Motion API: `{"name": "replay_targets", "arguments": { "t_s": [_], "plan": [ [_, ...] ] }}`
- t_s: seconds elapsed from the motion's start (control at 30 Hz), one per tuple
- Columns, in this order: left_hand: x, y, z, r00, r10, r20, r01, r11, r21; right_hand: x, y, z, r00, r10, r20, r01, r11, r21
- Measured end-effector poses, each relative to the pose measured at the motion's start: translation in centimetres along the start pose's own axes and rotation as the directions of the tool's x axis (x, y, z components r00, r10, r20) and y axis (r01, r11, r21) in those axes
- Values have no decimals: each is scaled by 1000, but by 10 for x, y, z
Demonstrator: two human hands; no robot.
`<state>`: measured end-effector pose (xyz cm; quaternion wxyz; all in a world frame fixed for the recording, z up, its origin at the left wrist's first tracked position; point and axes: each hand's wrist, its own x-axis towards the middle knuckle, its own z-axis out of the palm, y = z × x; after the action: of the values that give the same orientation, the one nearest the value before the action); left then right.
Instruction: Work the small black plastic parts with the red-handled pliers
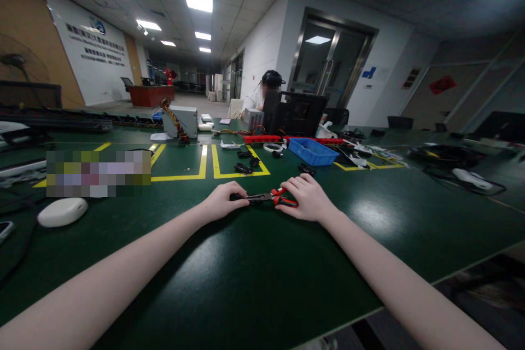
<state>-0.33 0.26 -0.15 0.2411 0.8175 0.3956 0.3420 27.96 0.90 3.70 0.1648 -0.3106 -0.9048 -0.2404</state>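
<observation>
One hand, the right hand [307, 197], is grasping red-and-black pliers [286, 202] over the green table [246, 284], their tips pointing left. The left hand [223, 200] is pinching a small dark piece [235, 196] by those tips, presumably steadying it. Farther off, black cables [243, 168] are lying within yellow tape [241, 175], apparently marking their place; right of them, a blue tray [314, 157] is sitting.

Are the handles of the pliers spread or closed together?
Spread: the red-and-black handles of the pliers diverge toward the right hand, with a gap between them.
</observation>
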Motion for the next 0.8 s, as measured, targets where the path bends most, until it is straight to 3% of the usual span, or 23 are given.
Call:
{"name": "replay_targets", "arguments": {
  "t_s": [0.47,0.8],
  "plan": [
    [-3,8,-3,999,-27,-36,28,999,23,0,-1,1,993,42,110,-48,998,45],
    [-1,5,0,997,69,-41,-68,998,17,1,-2,-1,985,79,154,-89,995,55]
  ]
}}
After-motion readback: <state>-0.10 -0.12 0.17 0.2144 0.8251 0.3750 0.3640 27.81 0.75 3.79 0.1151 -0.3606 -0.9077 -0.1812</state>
